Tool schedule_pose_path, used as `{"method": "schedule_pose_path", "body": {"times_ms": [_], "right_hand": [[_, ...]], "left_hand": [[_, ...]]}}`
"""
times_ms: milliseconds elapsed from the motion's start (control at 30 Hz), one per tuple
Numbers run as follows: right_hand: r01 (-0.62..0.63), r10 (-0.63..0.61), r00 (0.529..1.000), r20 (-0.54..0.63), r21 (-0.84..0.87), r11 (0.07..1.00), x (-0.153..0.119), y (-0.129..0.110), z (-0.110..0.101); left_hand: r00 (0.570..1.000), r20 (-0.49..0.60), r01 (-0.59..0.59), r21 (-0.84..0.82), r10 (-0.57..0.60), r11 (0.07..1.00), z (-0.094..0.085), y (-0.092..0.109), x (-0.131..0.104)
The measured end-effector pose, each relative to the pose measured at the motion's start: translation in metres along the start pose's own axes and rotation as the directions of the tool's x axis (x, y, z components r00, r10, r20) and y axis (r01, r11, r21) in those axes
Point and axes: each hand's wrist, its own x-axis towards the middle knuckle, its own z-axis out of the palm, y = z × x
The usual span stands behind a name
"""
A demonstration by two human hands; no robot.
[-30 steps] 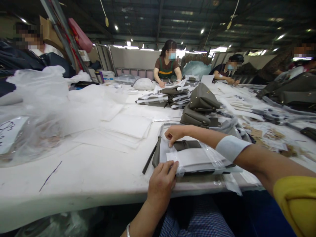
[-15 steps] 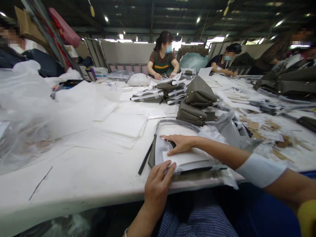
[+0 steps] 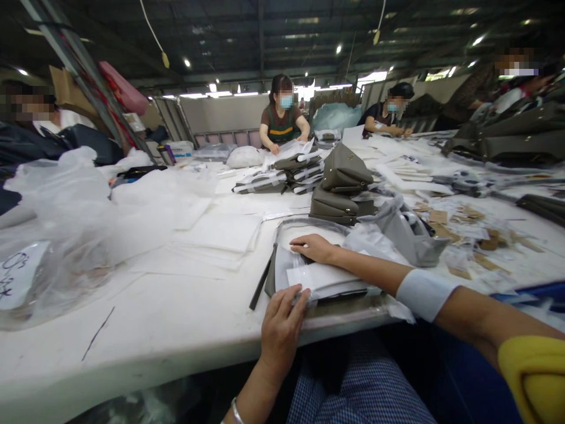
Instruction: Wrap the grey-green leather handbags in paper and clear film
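Observation:
A dark olive bag (image 3: 271,277) lies flat near the table's front edge, with white sheets (image 3: 324,278) and clear plastic over it. A dark strap (image 3: 261,284) sticks out at its left side. My left hand (image 3: 282,321) rests its fingertips on the lower left corner of the sheets, fingers extended. Farther back, my right hand (image 3: 314,248) lies over the upper part of the wrapped bag, its fingers stretched to the left. Neither hand is closed round anything. The underside of my right hand is hidden.
Olive bags (image 3: 346,171) are stacked behind my right hand. White sheets (image 3: 220,232) and crumpled plastic (image 3: 62,200) spread to the left. A grey bag (image 3: 408,232) and brown tags (image 3: 441,218) lie to the right. Across the table (image 3: 176,318) a masked person (image 3: 282,121) works.
My right hand has moved slightly back over the bag, and its thumb is no longer spread toward my left hand. My left hand stays at the corner. The camera view has shifted.

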Motion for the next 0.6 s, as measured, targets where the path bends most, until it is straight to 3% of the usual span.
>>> {"method": "schedule_pose_path", "body": {"times_ms": [133, 233, 300, 367, 433, 467, 533, 600], "right_hand": [[-0.071, 0.052, 0.978, -0.203, -0.088, 0.994, -0.038, 0.009, -0.038], [-0.316, 0.27, 0.931, -0.245, -0.174, 0.933, -0.083, 0.031, -0.071], [-0.527, 0.498, 0.848, -0.181, -0.188, 0.829, -0.109, 0.045, -0.083], [-0.626, 0.619, 0.78, -0.097, -0.151, 0.765, -0.126, 0.055, -0.085], [-0.629, 0.625, 0.777, -0.074, -0.087, 0.772, -0.135, 0.059, -0.081], [-0.617, 0.612, 0.786, -0.089, -0.055, 0.785, -0.137, 0.058, -0.079], [-0.587, 0.583, 0.8, -0.142, 0.014, 0.809, -0.138, 0.054, -0.079], [-0.537, 0.54, 0.812, -0.222, 0.077, 0.84, -0.137, 0.044, -0.084]], "left_hand": [[0.991, 0.125, 0.068, -0.174, -0.047, 0.982, -0.022, -0.008, 0.006], [0.97, 0.079, 0.243, -0.216, -0.231, 0.946, -0.035, -0.027, 0.014], [0.895, 0.107, 0.445, -0.247, -0.432, 0.861, -0.033, -0.044, 0.023], [0.756, 0.249, 0.655, -0.296, -0.606, 0.695, -0.025, -0.057, 0.034], [0.6, 0.392, 0.799, -0.34, -0.697, 0.497, -0.015, -0.064, 0.045], [0.545, 0.439, 0.835, -0.366, -0.714, 0.412, -0.012, -0.064, 0.051], [0.512, 0.459, 0.842, -0.434, -0.726, 0.32, -0.011, -0.061, 0.058], [0.553, 0.39, 0.802, -0.49, -0.736, 0.342, -0.019, -0.056, 0.062]]}}
